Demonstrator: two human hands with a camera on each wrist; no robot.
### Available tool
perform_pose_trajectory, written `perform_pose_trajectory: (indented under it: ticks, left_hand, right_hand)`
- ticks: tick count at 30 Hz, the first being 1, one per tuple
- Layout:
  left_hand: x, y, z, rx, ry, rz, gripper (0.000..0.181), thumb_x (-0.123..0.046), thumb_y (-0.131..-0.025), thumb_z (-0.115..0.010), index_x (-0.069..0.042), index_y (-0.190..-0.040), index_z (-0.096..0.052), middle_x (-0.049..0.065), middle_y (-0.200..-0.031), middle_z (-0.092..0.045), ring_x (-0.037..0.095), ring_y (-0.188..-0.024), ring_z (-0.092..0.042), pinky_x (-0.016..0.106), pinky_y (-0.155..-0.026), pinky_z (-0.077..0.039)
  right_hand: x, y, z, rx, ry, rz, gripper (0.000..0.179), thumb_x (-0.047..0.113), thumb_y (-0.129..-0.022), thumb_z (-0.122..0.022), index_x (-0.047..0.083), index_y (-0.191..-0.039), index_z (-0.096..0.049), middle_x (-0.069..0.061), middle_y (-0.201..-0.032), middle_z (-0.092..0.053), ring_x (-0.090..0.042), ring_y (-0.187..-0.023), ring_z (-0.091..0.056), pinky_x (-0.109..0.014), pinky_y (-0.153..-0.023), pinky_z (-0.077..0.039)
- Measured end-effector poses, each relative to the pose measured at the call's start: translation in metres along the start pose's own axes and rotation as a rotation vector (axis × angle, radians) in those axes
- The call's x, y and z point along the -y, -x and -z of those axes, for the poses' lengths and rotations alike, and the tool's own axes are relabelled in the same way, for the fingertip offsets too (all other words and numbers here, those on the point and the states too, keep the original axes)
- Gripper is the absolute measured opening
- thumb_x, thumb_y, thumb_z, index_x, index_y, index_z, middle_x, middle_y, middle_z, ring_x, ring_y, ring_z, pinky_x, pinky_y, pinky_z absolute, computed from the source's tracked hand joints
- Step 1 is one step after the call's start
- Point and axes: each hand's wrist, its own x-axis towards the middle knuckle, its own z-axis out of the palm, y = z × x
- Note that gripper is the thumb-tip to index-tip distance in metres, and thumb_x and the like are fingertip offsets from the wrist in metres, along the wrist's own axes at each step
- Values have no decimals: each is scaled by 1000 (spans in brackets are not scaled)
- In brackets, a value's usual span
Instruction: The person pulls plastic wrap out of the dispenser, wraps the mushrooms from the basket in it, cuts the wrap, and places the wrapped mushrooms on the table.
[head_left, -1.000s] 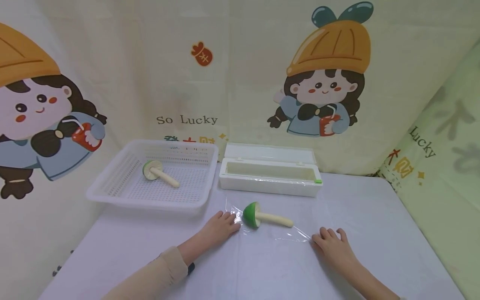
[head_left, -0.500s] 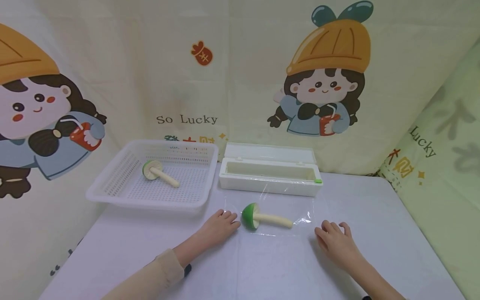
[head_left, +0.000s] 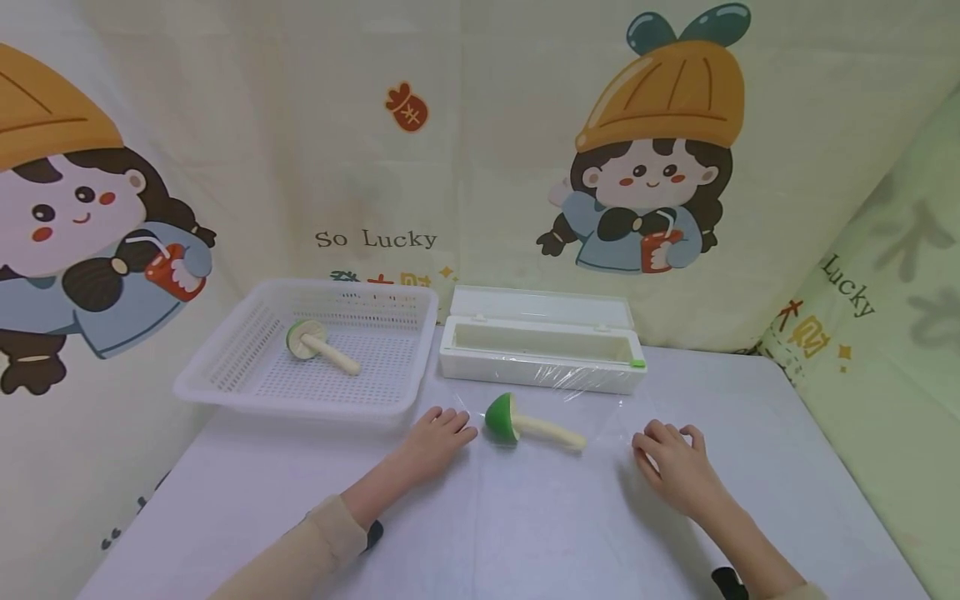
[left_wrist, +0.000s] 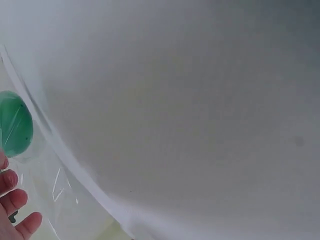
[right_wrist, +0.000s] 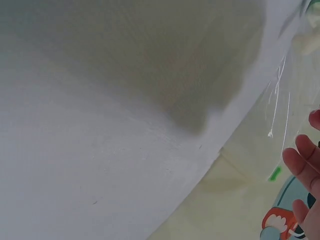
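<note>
A mushroom (head_left: pixel 551 432) with a green cap and a long cream stem lies on clear cling film (head_left: pixel 606 425) in front of a white cling film dispenser (head_left: pixel 540 371). The film runs toward the dispenser, with creases at its front. My left hand (head_left: pixel 435 442) pinches the film's left side, beside the cap. On the right, my right hand (head_left: pixel 678 471) pinches the other edge, past the stem's end. In the left wrist view the green cap (left_wrist: pixel 15 125) shows above the fingertips. The right wrist view has bright film creases (right_wrist: pixel 277 107) near the fingers.
A white perforated basket (head_left: pixel 255 400) stands at the back left. Inside it lies a second mushroom (head_left: pixel 322 350), green-rimmed with a cream stem. The dispenser's lid (head_left: pixel 540 307) is raised, and a green slider (head_left: pixel 637 363) sits at its right end. A printed curtain hangs behind the table.
Both hands have moved forward, toward the dispenser, with the film. The mushroom has shifted slightly the same way. Creases now gather at the dispenser's front.
</note>
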Motion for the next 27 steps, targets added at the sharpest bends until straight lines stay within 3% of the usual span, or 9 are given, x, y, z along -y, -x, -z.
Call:
perform_pose_trajectory:
  ticks: [9,13,17,21,27]
  left_hand:
    - [6,-13,-1,0,73,152,15,-9,-84,-53,-14,-99,-54,3,-95,-47,19,-82,-42,33,-72,-35]
    - [8,-22,-2,-10,64,202,13,-8,-86,-51,-12,-98,-53,4,-95,-48,21,-83,-43,33,-72,-35]
    - [10,-32,-5,-11,8,243,13,-10,-88,-49,-12,-100,-52,4,-96,-48,21,-85,-45,33,-72,-35]
    - [12,-42,-8,13,-27,285,16,-12,-89,-48,-12,-103,-55,4,-96,-49,20,-85,-46,33,-71,-36]
    - [13,-56,-14,116,-29,357,19,-14,-90,-49,-12,-107,-57,5,-104,-51,20,-95,-49,36,-80,-41]
  right_hand:
    - [-14,-25,-3,-6,-109,-72,6,8,-82,-60,14,-82,-60,1,-80,-49,-22,-75,-48,-56,-79,-25]
    - [-17,-38,-9,14,-141,-133,5,10,-85,-55,12,-82,-58,-2,-80,-48,-26,-77,-49,-57,-78,-25]
    - [-17,-49,-19,-5,-121,-190,9,13,-88,-50,9,-85,-57,-5,-79,-49,-29,-77,-50,-57,-78,-26]
    - [-19,-56,-31,-92,-67,-220,8,13,-87,-52,8,-84,-58,-7,-76,-52,-31,-75,-53,-54,-78,-28]
    - [-23,-67,-41,-181,45,-145,7,11,-80,-57,6,-76,-55,-10,-70,-57,-32,-67,-56,-48,-72,-34]
